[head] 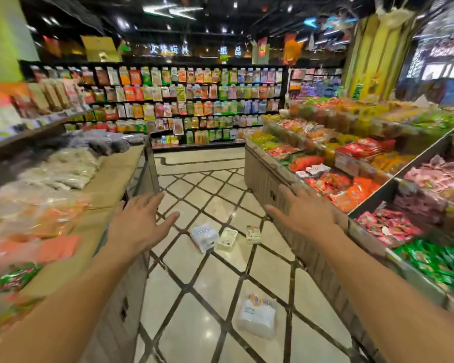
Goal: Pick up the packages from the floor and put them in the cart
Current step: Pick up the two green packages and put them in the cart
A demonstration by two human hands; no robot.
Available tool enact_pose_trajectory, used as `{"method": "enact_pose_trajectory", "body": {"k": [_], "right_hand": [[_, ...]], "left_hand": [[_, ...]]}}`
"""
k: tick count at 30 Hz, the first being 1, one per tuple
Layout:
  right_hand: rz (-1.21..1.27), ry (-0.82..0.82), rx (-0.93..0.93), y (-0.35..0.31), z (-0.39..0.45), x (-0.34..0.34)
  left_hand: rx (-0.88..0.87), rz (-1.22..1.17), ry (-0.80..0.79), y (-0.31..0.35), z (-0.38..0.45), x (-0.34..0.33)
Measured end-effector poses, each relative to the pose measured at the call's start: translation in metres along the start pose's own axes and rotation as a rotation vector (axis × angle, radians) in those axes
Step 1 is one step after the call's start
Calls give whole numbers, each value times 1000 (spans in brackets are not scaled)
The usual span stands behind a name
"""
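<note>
Head view showed both hands reaching forward over the aisle, empty, fingers spread wide: the left hand (139, 224) and the right hand (303, 210). Four packages lay on the tiled floor (207, 289): a white bag (257, 317) nearest, and farther off a white pouch (203, 237), a clear tray (227, 239) and a small box (253, 233).

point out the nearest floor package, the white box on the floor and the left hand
nearest floor package (257, 317), head view, middle of clear bag
white box (204, 236), head view, top face
left hand (139, 221), head view, back of hand
</note>
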State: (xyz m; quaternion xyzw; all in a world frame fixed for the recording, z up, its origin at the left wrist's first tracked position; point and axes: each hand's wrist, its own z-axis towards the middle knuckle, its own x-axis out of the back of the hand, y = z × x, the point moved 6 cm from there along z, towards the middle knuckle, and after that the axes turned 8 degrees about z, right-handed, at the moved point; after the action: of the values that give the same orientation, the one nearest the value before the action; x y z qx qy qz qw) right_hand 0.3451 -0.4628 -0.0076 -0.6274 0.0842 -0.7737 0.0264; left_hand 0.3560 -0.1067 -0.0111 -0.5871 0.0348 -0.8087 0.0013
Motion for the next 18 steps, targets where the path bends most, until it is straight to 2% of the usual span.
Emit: {"method": "enact_pose_trajectory", "body": {"k": [7, 10, 14, 18], "right_hand": [[-12, -3, 18, -44, 145, -43], [-23, -15, 14, -61, 203, -70], [-30, 8, 2, -80, 278, -101], [-4, -7, -56, -89, 351, -121]], "left_hand": [[48, 8, -16, -40, 123, -42], [52, 12, -41, -56, 179, -72], [29, -28, 14, -78, 259, -116], [19, -23, -24, -102, 347, -158]]}}
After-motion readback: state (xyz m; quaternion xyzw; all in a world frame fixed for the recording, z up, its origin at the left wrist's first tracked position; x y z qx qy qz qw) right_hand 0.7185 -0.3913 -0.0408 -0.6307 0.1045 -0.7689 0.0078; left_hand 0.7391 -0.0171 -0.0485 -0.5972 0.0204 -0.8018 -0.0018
